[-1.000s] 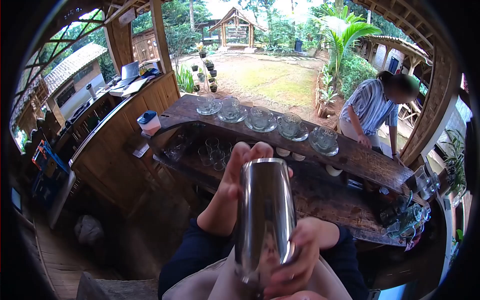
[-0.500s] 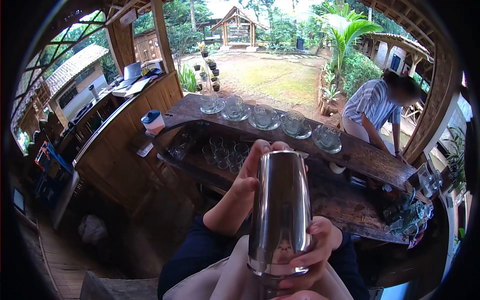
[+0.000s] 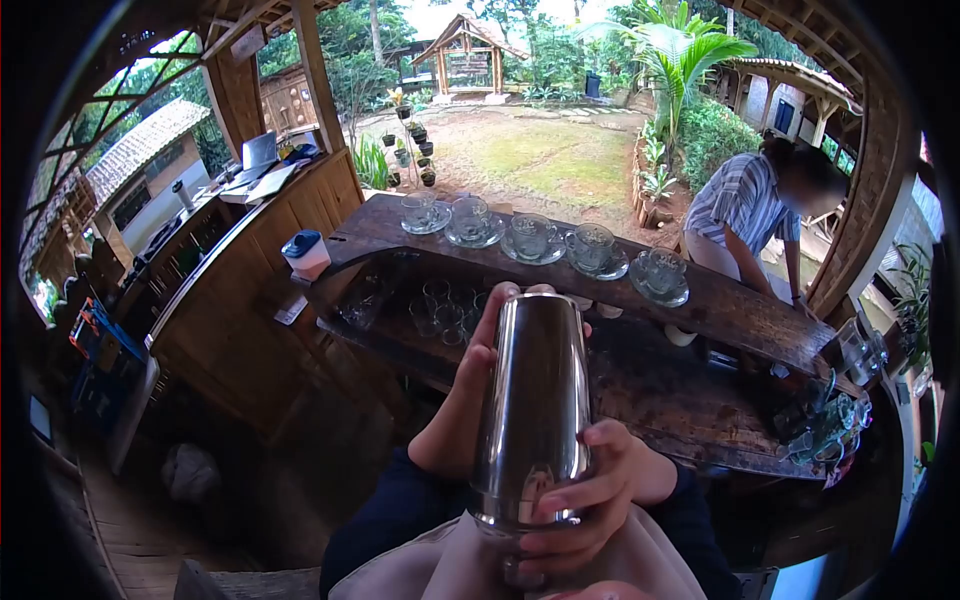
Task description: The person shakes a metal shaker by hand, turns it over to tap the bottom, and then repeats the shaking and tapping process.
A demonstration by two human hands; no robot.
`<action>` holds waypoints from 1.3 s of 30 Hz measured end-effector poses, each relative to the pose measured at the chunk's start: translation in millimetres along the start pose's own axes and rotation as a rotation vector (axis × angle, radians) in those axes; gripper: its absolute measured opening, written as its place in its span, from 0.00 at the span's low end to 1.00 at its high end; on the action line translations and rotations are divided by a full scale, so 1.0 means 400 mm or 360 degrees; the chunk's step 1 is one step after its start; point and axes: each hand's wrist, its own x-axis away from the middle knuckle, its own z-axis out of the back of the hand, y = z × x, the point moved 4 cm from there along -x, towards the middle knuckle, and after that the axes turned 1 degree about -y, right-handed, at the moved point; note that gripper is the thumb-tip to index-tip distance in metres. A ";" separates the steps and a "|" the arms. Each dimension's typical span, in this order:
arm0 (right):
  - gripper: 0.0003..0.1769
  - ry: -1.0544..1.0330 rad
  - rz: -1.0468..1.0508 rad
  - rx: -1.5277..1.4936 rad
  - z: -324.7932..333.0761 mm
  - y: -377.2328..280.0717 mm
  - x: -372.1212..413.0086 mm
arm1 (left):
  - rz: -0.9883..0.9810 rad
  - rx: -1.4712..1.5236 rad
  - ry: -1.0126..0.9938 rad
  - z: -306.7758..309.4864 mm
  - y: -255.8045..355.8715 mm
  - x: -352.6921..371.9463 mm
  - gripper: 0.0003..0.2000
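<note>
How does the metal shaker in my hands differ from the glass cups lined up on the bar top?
The metal shaker is opaque, mirror-bright steel; the glass cups are clear. The metal shaker is tall and slim; the glass cups are squat. The metal shaker is held in the air by the left hand and right hand; the glass cups rest on saucers along the bar top. Both stand roughly upright.

my steel shaker point(image 3: 530, 400) close before me, cups point(image 3: 530, 238) lining the counter point(image 3: 740, 310) top, small glasses point(image 3: 440, 310) crowding its lower level, bare floor point(image 3: 250, 470) open on my left, person point(image 3: 745, 215) leaning at far right
</note>
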 end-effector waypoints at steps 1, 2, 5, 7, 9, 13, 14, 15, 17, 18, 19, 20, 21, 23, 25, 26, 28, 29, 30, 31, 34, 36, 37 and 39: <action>0.17 0.0068 -0.0085 -0.0028 -0.008 0.004 0.012 | 0.0016 -0.0009 0.0008 -0.004 0.009 0.005 0.37; 0.17 0.0141 -0.0173 -0.0057 -0.017 0.006 0.028 | 0.0342 0.0423 0.0244 -0.002 -0.003 0.016 0.34; 0.29 -0.0199 -0.1114 -0.0070 -0.040 0.124 0.156 | 0.0881 0.0623 0.0884 0.201 0.002 0.041 0.25; 0.27 0.0158 -0.1876 -0.0066 -0.058 0.152 0.183 | 0.0460 -0.0364 0.1737 0.289 0.014 0.070 0.22; 0.25 0.0010 -0.1564 0.0010 -0.034 0.126 0.142 | 0.0577 0.0280 0.1267 0.252 0.027 0.056 0.21; 0.15 -0.0003 -0.0437 0.0035 -0.016 -0.010 0.034 | 0.0543 -0.0009 0.0657 0.077 0.064 0.021 0.25; 0.15 -0.0007 -0.0427 0.0027 -0.031 -0.005 0.037 | 0.0154 -0.0018 0.0216 0.027 0.060 0.012 0.29; 0.15 0.0147 -0.0116 0.0012 -0.039 -0.017 0.046 | 0.0027 -0.0105 -0.0528 0.040 0.056 -0.025 0.32; 0.14 0.0204 -0.0010 -0.0039 -0.042 -0.004 0.068 | 0.0039 -0.0078 -0.0241 0.070 0.045 0.000 0.32; 0.14 0.0109 -0.0218 -0.0075 -0.042 0.028 0.079 | 0.0434 0.0255 0.0288 0.119 0.043 0.046 0.28; 0.17 -0.0106 -0.0719 -0.0076 -0.052 0.068 0.117 | 0.0472 0.0153 0.0829 0.202 0.039 0.054 0.26; 0.20 -0.0189 -0.0854 -0.0213 -0.063 0.121 0.176 | 0.0543 0.0352 0.0818 0.291 0.028 0.080 0.24; 0.25 -0.0129 -0.1359 -0.0175 -0.079 0.160 0.201 | 0.0612 0.0553 0.0799 0.353 0.014 0.101 0.23; 0.29 0.0440 -0.1993 -0.0218 -0.074 0.186 0.285 | 0.0479 -0.0049 0.1748 0.279 -0.017 0.088 0.24; 0.27 0.0204 -0.1692 -0.0135 -0.026 0.178 0.225 | 0.0485 0.0644 0.1123 0.266 -0.016 0.081 0.24; 0.26 0.0143 -0.1390 -0.0208 -0.010 0.156 0.173 | 0.0601 0.0523 0.1044 0.245 0.005 0.063 0.25; 0.23 -0.0056 -0.0931 -0.0290 0.025 0.077 0.073 | 0.0613 0.0139 0.0923 0.137 0.030 0.032 0.28; 0.21 -0.0193 -0.0754 -0.0291 0.038 0.041 0.046 | 0.0514 -0.0127 0.0858 0.089 0.038 0.019 0.31; 0.21 -0.0194 -0.0755 -0.0297 0.034 0.047 0.045 | 0.0147 -0.0215 0.0368 0.060 0.026 -0.006 0.33; 0.19 -0.0047 -0.0273 -0.0212 0.035 0.027 0.032 | -0.0214 -0.0296 -0.0124 0.029 0.011 -0.015 0.37; 0.19 -0.0045 -0.0195 -0.0116 0.048 0.032 0.070 | 0.0365 -0.0049 0.0204 0.106 -0.018 0.028 0.31; 0.21 -0.0193 -0.0960 -0.0106 0.021 0.102 0.160 | 0.0612 0.0439 0.0710 0.227 -0.058 0.068 0.21; 0.22 -0.0199 -0.1313 -0.0091 0.007 0.146 0.205 | 0.0627 0.0749 0.0693 0.273 -0.091 0.078 0.20; 0.23 -0.0054 -0.1585 -0.0079 0.015 0.157 0.204 | 0.0446 0.0010 0.1854 0.256 -0.113 0.076 0.18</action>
